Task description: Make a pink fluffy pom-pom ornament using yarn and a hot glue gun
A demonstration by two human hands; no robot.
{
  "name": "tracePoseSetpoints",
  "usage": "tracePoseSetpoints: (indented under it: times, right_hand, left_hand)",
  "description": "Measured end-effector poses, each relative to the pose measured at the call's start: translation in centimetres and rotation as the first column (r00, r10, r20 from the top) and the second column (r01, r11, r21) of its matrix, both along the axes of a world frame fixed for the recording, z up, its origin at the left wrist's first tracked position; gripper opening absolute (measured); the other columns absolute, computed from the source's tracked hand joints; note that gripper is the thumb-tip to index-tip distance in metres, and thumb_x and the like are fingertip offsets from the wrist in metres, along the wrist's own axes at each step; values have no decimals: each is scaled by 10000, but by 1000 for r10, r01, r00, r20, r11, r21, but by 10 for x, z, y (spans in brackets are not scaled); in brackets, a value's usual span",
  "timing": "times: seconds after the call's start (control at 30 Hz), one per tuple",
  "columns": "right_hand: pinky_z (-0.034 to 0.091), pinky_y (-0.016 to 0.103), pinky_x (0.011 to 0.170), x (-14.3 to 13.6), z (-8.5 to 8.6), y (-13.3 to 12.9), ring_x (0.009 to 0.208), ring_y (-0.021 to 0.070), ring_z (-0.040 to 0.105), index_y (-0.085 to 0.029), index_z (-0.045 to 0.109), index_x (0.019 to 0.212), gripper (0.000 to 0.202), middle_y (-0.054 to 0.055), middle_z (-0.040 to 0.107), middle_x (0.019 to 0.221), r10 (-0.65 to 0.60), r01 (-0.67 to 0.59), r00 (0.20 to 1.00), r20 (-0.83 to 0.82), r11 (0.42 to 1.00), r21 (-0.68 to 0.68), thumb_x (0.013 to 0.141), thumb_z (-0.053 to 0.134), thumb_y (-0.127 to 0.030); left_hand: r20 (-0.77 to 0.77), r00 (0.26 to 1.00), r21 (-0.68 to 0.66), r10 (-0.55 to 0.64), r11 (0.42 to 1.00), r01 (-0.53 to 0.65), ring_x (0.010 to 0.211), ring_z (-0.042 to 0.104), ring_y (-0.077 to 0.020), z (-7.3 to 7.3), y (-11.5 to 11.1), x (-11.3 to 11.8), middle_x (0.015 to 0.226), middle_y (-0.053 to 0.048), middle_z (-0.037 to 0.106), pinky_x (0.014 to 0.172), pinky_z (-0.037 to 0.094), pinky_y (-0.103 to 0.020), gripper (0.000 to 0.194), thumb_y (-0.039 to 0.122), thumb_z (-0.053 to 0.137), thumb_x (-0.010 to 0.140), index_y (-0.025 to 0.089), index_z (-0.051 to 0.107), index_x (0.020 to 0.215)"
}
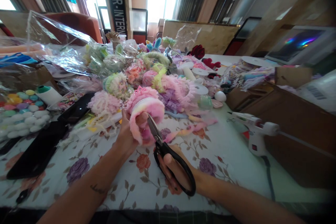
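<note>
A: Where is the fluffy pink piece (pixel 157 108)?
B: It is held above the flowered surface (pixel 118 173). The left hand (pixel 127 131) is the nearer one; its fingers grasp the left side of the rim.
A: And the right hand (pixel 174 168)?
B: It is lower and to the right, with its fingers closed around the handles of the scissors (pixel 157 138). Their long axis goes obliquely, the tips pointing up-left, at the opening, close to the left thumb.

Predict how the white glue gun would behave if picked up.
The glue gun likely feels stiff, since it looks like hard plastic. The cord below it would probably drag behind. The long glue stick jutting from its rear might catch on the cardboard box.
</note>
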State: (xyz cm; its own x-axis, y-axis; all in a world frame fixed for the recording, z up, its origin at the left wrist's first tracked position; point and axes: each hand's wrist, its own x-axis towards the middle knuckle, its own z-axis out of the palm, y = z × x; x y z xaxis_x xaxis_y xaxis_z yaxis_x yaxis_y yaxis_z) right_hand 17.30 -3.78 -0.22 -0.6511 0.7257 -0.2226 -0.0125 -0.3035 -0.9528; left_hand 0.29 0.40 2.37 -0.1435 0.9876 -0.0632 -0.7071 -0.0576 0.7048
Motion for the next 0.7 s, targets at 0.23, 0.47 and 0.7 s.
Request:
tracePoseSetpoints:
  times: [0.23,0.47,0.7]
  right_hand:
    - [412,209,269,2,8,3,235,95,423,-215,438,529,779,-66,379,331,25,-26,999,31,999,44,626,569,-977]
    - [412,208,266,0,8,1,226,82,392,-219,430,524,782,-79,360,321,9,-9,1000,18,1000,-3,572,607,-979]
    - [389,198,250,-2,10,0,216,82,373,-243,382,547,739,-107,319,311,-52,51,999,-14,996,-76,574,712,-905]
  left_hand:
    - [-118,987,16,105,994,-104,612,601,-139,8,-2,2,734,40,630,527,486,-265,672,303,998,489,235,537,973]
    - [-177,982,14,62,998,-60,602,594,-133,12,-4,3,743,42,618,508,494,-253,687,344,993,485,236,522,973]
    - [-174,982,60,76,996,-67,666,599,-121,6,-3,2,827,31,629,578,525,-245,629,302,981,521,241,478,894]
